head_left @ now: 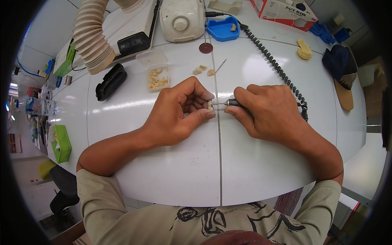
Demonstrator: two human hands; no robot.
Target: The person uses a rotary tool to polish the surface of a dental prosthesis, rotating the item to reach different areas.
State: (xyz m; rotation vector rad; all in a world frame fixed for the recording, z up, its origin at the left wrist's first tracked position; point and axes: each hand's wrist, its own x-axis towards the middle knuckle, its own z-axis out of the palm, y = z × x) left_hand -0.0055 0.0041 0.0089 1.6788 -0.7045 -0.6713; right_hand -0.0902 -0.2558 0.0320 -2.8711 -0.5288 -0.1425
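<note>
Between the thumb and fingers of my left hand [173, 112] is a small tooth-coloured piece [210, 105], perhaps a dental crown or bridge; its exact kind is too small to tell. My right hand [271, 108] grips a dark rotary handpiece [232, 102], held level and pointing left. Its thin metal bur [219, 103] reaches the piece, or nearly so; contact cannot be made out. A black coiled cord [267, 51] runs behind the right hand toward the back. Beyond the hands lie several loose cream-coloured pieces [197, 70] and a slim pointed metal tool [221, 65].
A clear lidded box [152, 58] of small cream pieces and a black case [111, 82] lie left. Behind stand a ribbed hose [92, 36], white control unit [182, 20], brown disc [206, 48] and blue tray [212, 30]. A yellowish cast [304, 51] and dark cap [339, 65] lie right.
</note>
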